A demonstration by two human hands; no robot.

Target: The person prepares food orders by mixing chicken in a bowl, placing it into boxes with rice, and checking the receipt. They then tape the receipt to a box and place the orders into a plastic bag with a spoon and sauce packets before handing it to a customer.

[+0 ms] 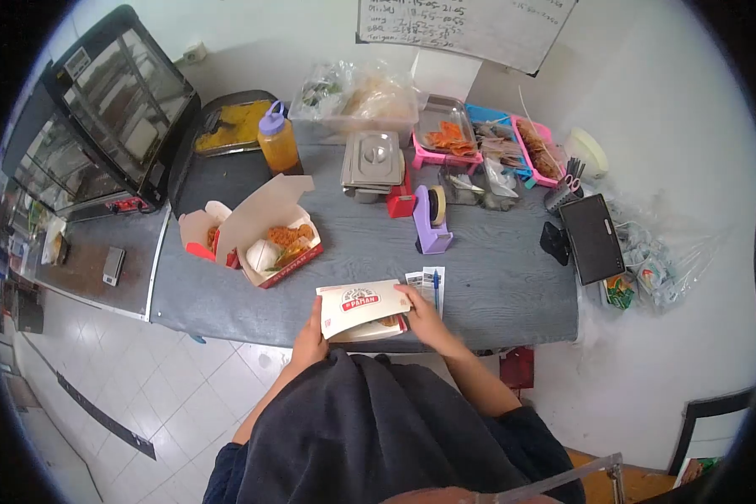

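A white cardboard food box with a red logo (363,307) lies at the near edge of the grey table (496,286), its lid almost down over the food inside. My left hand (311,338) holds the box's left side. My right hand (422,312) presses on the lid's right end. Just beyond my right hand lie printed paper slips with a blue pen (428,284). Two open food boxes (260,239) holding rice and orange-coloured food sit further left on the table.
A purple tape dispenser (433,223), a steel lidded container (372,161), an orange sauce bottle (277,143), pink and blue trays of fried food (479,139), a black tablet (592,238) and a glass display warmer (101,118) stand around the table. A wall runs behind it.
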